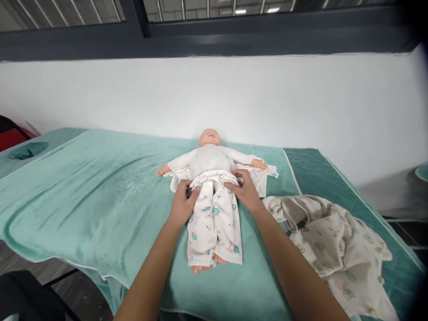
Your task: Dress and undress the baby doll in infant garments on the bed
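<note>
A baby doll (210, 137) lies on its back, head toward the wall and arms spread. Printed white baby pants (202, 223) cover its legs, with the feet showing below the cuffs. At the left side of the waistband, my left hand (183, 203) is closed on the pants, thumb on top. My right hand (245, 189) grips the opposite side of the waistband, fingers bent over the cloth. A white baby shirt (259, 180) is on the doll's arms, its front spread open to both sides around the bare pale belly.
A crumpled printed cloth (337, 240) lies to the right of my right forearm. Green covers (100, 191) are spread over the bed, which stands against a white wall (214, 96). A red and black bag (13, 133) is at the far left.
</note>
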Demonstrator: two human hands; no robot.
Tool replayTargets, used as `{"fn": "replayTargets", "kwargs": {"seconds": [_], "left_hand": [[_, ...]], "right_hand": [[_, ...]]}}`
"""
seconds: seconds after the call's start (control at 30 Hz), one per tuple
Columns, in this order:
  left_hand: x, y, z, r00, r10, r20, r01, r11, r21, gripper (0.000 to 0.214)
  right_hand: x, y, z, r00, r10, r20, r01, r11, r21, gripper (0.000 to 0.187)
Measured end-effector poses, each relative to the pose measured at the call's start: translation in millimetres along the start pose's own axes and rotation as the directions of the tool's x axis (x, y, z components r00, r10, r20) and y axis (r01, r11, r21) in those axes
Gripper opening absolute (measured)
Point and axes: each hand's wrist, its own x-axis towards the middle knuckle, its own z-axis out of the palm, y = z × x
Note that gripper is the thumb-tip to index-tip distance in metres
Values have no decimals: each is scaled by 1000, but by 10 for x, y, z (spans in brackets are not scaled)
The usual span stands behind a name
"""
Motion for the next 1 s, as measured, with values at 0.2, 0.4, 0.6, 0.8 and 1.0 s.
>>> {"fn": "replayTargets", "kwargs": {"seconds": [0.2,0.4,0.6,0.8,1.0], "left_hand": [[-184,6,-36,996,-79,52,80,997,-14,37],[-144,6,-13,996,-59,65,61,998,-31,39],[-144,20,1,997,-71,20,70,997,9,36],[-128,5,11,999,-32,-23,34,995,92,27],[-86,52,79,998,19,-62,-9,988,151,26]], "right_hand": [[12,10,-6,995,97,3,-97,995,4,45],[1,-61,-56,995,66,79,-63,997,-51,32],[-140,-188,-159,988,-18,154,49,979,-198,29],[-252,-292,-263,893,100,439,-115,993,9,36],[-223,-299,-240,860,139,492,-120,990,-70,71]]}}
